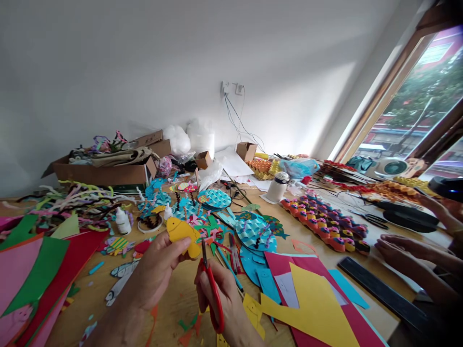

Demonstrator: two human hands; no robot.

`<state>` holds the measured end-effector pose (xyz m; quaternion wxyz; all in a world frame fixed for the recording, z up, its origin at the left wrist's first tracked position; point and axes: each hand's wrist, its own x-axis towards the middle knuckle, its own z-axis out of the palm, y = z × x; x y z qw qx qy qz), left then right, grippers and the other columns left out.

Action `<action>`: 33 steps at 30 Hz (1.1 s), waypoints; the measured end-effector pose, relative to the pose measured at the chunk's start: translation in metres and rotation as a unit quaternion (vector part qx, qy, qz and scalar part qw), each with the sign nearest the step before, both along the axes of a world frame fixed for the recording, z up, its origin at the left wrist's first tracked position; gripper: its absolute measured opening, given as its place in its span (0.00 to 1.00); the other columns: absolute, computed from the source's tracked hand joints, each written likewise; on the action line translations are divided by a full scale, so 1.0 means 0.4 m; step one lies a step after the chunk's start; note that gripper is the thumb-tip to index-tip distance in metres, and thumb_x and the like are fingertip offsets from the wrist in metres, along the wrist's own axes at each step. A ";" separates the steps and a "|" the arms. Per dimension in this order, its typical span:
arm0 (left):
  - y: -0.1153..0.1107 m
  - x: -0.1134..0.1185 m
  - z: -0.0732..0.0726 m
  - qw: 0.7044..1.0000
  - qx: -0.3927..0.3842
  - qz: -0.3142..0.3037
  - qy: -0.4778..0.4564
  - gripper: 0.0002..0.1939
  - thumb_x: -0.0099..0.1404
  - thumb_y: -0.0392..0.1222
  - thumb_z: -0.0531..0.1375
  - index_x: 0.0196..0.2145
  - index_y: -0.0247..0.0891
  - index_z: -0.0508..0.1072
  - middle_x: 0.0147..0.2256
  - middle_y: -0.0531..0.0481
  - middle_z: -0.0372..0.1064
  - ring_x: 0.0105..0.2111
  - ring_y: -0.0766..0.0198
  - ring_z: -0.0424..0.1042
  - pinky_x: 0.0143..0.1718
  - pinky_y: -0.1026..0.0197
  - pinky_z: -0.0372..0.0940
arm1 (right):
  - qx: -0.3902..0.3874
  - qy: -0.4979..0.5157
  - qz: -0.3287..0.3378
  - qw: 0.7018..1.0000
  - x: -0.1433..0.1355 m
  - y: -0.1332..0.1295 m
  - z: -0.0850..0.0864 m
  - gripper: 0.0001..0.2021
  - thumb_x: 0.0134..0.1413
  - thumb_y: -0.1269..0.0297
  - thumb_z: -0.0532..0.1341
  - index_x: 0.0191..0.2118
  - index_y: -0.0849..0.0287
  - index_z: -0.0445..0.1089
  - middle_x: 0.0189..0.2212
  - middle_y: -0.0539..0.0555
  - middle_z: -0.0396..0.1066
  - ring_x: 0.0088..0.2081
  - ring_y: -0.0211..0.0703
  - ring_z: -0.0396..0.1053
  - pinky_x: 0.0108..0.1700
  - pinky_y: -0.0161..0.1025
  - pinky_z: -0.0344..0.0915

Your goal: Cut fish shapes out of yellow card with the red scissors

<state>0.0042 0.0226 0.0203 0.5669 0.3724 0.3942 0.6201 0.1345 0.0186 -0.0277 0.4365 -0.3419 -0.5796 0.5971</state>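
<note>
My left hand [159,270] pinches a yellow paper fish [180,232] between thumb and fingers, raised over the table. Around the red handles of a pair of scissors [216,301] my right hand [226,289] is closed. The scissors' blades point up, close to the fish's tail; whether they touch it I cannot tell. Below and to the right lie a cut yellow paper piece [253,313] and a large yellow sheet [318,303] on top of red paper [289,262]. Orange and green scraps are scattered beneath my hands.
Colored paper sheets [36,274] are stacked at left, near a white glue bottle [123,221]. Woven blue paper fish [253,230] lie in the middle. Painted egg cartons [321,219] and a black bar [383,291] are at right, beside another person's hands [405,255]. A cardboard box [101,173] stands behind.
</note>
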 end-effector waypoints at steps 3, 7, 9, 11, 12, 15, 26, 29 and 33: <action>0.003 0.000 -0.002 0.999 -0.013 0.027 0.046 0.04 0.51 0.39 0.64 0.25 0.37 0.73 0.24 0.55 0.72 0.25 0.67 0.67 0.29 0.65 0.65 | -0.012 0.000 0.005 1.000 0.000 -0.001 -0.003 0.28 0.42 0.34 0.55 0.21 0.58 0.58 0.12 0.43 0.54 0.14 0.30 0.50 0.17 0.29 0.49; 0.011 0.003 -0.005 0.995 -0.031 0.053 0.083 0.05 0.48 0.39 0.64 0.24 0.37 0.72 0.23 0.55 0.71 0.26 0.65 0.68 0.29 0.64 0.66 | -0.022 -0.003 0.020 1.000 0.002 0.004 -0.019 0.28 0.43 0.34 0.55 0.22 0.60 0.61 0.11 0.43 0.54 0.14 0.30 0.50 0.16 0.29 0.48; 0.015 0.006 -0.008 0.994 -0.039 0.053 0.088 0.06 0.48 0.40 0.64 0.25 0.37 0.73 0.24 0.54 0.72 0.26 0.65 0.69 0.28 0.64 0.66 | -0.023 -0.008 0.026 0.999 0.003 0.007 -0.028 0.28 0.43 0.34 0.54 0.22 0.60 0.61 0.11 0.43 0.54 0.14 0.30 0.50 0.16 0.28 0.47; 0.018 0.010 -0.012 0.994 -0.046 0.047 0.087 0.06 0.48 0.40 0.64 0.25 0.36 0.73 0.24 0.54 0.72 0.26 0.65 0.69 0.28 0.64 0.67 | -0.025 -0.007 0.029 0.999 0.005 0.008 -0.035 0.28 0.44 0.34 0.54 0.22 0.60 0.60 0.12 0.43 0.54 0.14 0.30 0.51 0.16 0.28 0.46; 0.019 0.012 -0.013 0.994 -0.049 0.045 0.085 0.06 0.48 0.39 0.64 0.25 0.36 0.73 0.24 0.54 0.72 0.26 0.65 0.69 0.27 0.65 0.66 | -0.025 -0.005 0.030 0.999 0.006 0.009 -0.038 0.28 0.45 0.35 0.54 0.22 0.59 0.60 0.12 0.43 0.54 0.14 0.30 0.51 0.16 0.28 0.46; 0.019 0.017 -0.017 0.994 -0.057 0.039 0.083 0.05 0.48 0.39 0.64 0.25 0.36 0.73 0.23 0.54 0.71 0.26 0.66 0.69 0.26 0.66 0.66 | -0.018 -0.001 0.029 0.999 0.009 0.009 -0.043 0.27 0.47 0.36 0.54 0.22 0.59 0.59 0.12 0.43 0.54 0.13 0.30 0.51 0.16 0.28 0.47; 0.021 0.031 -0.033 0.992 -0.047 0.034 0.108 0.06 0.50 0.41 0.63 0.25 0.36 0.73 0.23 0.54 0.70 0.24 0.65 0.67 0.27 0.64 0.65 | -0.030 0.043 0.018 0.998 0.008 0.013 -0.061 0.25 0.48 0.39 0.55 0.23 0.60 0.60 0.12 0.43 0.54 0.13 0.30 0.51 0.15 0.28 0.45; 0.023 0.026 -0.039 0.988 -0.033 0.055 0.144 0.07 0.51 0.43 0.62 0.25 0.36 0.72 0.23 0.54 0.70 0.25 0.65 0.66 0.28 0.63 0.63 | -0.022 0.094 -0.024 0.995 0.010 0.022 -0.076 0.22 0.51 0.44 0.56 0.24 0.59 0.60 0.13 0.44 0.56 0.14 0.31 0.53 0.17 0.28 0.48; 0.029 0.038 -0.043 0.974 -0.030 0.036 0.223 0.08 0.52 0.44 0.61 0.22 0.37 0.71 0.22 0.54 0.68 0.26 0.64 0.65 0.29 0.63 0.61 | -0.015 0.167 -0.099 0.981 0.018 0.031 -0.074 0.17 0.44 0.51 0.65 0.30 0.59 0.63 0.20 0.46 0.62 0.19 0.33 0.58 0.22 0.30 0.55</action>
